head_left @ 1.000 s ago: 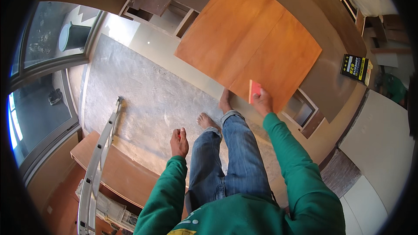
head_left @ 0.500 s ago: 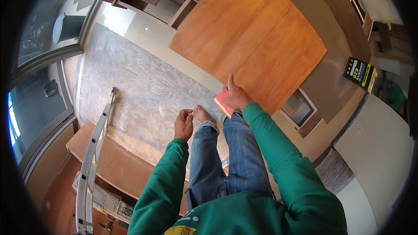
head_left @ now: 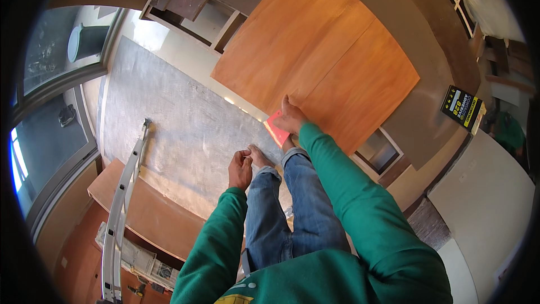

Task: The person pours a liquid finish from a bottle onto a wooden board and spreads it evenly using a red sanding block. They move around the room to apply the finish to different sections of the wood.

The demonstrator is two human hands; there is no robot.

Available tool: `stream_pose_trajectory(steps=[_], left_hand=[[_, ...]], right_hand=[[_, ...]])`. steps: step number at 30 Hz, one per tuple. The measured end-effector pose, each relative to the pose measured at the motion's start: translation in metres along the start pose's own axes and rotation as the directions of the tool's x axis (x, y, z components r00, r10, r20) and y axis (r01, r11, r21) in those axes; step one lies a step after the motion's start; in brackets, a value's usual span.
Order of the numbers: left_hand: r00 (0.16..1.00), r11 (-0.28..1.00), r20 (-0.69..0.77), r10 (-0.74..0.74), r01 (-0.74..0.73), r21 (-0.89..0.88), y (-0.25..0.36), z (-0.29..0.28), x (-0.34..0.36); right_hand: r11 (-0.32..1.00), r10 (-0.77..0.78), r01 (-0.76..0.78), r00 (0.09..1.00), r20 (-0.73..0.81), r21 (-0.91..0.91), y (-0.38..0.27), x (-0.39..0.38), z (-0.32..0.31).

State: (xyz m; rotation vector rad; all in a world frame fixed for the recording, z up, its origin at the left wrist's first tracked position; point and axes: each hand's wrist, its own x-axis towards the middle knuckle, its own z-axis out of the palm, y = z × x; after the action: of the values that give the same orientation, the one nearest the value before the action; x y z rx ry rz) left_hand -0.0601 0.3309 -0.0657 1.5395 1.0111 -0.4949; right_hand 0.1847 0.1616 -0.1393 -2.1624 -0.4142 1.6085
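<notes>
My right hand (head_left: pixel 292 118) grips a flat pinkish-red spreader (head_left: pixel 275 128) with a pale lower edge. It is at the near edge of a large orange-brown plywood panel (head_left: pixel 326 39), above my right foot. My left hand (head_left: pixel 241 171) is closed, thumb and fingertips pinched together in front of my left foot (head_left: pixel 259 155). Anything small between those fingertips is too small to make out. Under and ahead of my feet spreads a grey, smeared sheet surface (head_left: pixel 163 93).
An aluminium ladder (head_left: pixel 121 191) leans up on the left, beside a brown board (head_left: pixel 163 208). Glazed window frames (head_left: pixel 62 101) line the far left. A black and yellow adhesive tin (head_left: pixel 462 108) stands at the right. Open cabinet compartments (head_left: pixel 209 19) show behind the grey sheet.
My right hand, with the spreader, has moved slightly left and away along the panel's near edge. My left hand stays pinched in nearly the same place. The view has shifted a little.
</notes>
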Motion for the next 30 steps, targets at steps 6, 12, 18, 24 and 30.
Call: stream_pose_trajectory(steps=[6, 12, 18, 24, 30], left_hand=[[0.995, 0.990, 0.042, -0.095, 0.099, -0.100, 0.022, 0.004, -0.014], [0.961, 0.969, 0.253, -0.111, 0.161, -0.189, 0.028, 0.017, -0.040], [0.980, 0.977, 0.198, 0.024, 0.019, -0.214, 0.080, 0.052, -0.099], [0.990, 0.976, 0.140, 0.021, 0.010, -0.218, 0.066, 0.077, -0.114], [0.992, 0.889, -0.016, -0.125, 0.104, -0.447, 0.079, 0.116, -0.093]], right_hand=[[0.827, 0.033, 0.087, 0.979, -0.203, 0.556, -0.010, -0.102, 0.019], [-0.264, 0.228, 0.293, 0.945, -0.236, 0.919, 0.007, -0.156, 0.086], [-0.426, 0.203, 0.360, 0.932, -0.301, 0.830, -0.021, -0.191, 0.141], [-0.334, 0.220, 0.329, 0.938, -0.267, 0.883, -0.009, -0.207, 0.156], [0.494, 0.587, 0.425, 0.480, -0.652, 0.758, 0.154, -0.267, 0.049]])
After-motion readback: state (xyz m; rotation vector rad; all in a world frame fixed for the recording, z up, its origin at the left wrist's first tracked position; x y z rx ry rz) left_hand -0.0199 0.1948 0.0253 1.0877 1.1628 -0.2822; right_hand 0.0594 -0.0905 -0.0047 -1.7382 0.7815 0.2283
